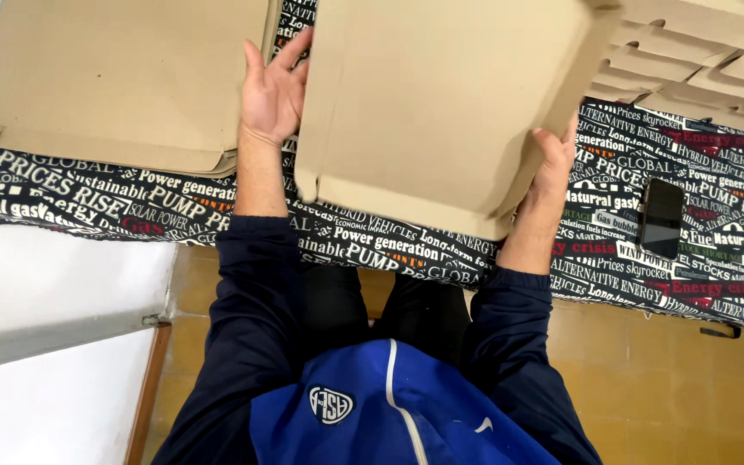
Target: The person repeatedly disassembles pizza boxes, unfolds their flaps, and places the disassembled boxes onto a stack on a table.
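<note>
The person wears a dark navy long-sleeved jacket (243, 344), a bright blue front panel with white piping, and dark trousers (389, 310).
</note>
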